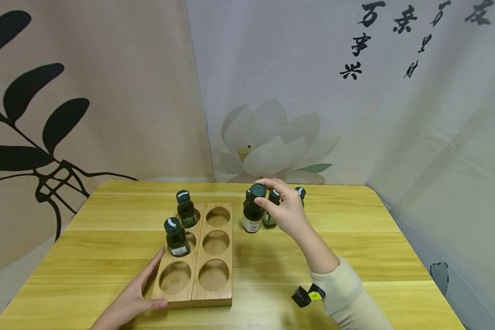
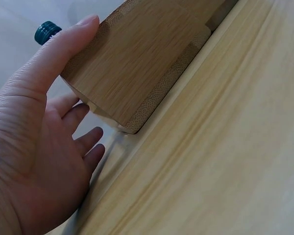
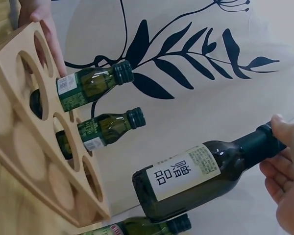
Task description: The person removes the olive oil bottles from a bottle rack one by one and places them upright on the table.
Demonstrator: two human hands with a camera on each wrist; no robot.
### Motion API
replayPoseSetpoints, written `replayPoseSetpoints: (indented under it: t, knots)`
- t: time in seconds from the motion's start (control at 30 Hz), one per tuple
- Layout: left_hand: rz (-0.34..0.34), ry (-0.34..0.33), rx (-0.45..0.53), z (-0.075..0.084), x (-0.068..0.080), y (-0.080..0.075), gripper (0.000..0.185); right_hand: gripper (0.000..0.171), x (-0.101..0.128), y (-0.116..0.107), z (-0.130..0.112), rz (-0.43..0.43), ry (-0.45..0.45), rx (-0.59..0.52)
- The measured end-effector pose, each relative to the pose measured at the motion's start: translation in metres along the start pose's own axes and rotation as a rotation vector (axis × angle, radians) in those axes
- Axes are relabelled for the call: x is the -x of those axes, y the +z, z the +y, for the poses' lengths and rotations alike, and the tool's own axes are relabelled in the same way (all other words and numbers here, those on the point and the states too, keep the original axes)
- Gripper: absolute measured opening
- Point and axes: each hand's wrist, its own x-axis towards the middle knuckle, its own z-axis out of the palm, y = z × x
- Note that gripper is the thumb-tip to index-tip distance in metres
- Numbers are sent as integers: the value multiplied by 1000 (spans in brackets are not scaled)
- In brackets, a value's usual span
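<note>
A wooden tray (image 1: 224, 256) with six round holes lies on the yellow table (image 1: 354, 247). Two dark green bottles stand in its left column, one in the far hole (image 1: 186, 210) and one in the middle hole (image 1: 176, 238). My left hand (image 1: 137, 293) rests against the tray's near left corner, thumb on the front edge (image 2: 137, 63) and fingers fairly straight along the side. My right hand (image 1: 265, 195) grips the cap and neck of a third bottle (image 1: 253, 211) right of the tray, also seen in the right wrist view (image 3: 186, 178). Whether its base touches the table is unclear.
Two more capped bottles stand behind the right hand, one beside the held bottle (image 1: 271, 215) and one further right (image 1: 300, 192). Printed cloth walls close off the table at the back and right. A black device (image 1: 308, 295) sits at my right wrist.
</note>
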Motion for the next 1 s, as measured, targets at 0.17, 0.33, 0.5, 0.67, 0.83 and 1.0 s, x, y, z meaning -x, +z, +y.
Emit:
replayPoseSetpoints:
  t: [0.17,0.33,0.5,0.67,0.83,1.0]
  knots:
    - [-2,5,-4,-1,0,0,106,33,7,0,11,-6,7,8]
    - [-5,0,-4,-1,0,0,105,33,15,3,21,-4,27,26]
    - [-6,4,-2,-2,0,0,105,33,23,9,33,-5,54,33]
    - [-9,-14,1,0,0,1,105,33,30,15,34,-15,75,54]
    - [-12,-25,-11,1,1,0,105,31,35,18,19,-21,84,75]
    - [-16,-35,-4,2,1,0,105,31,41,24,22,-12,105,55]
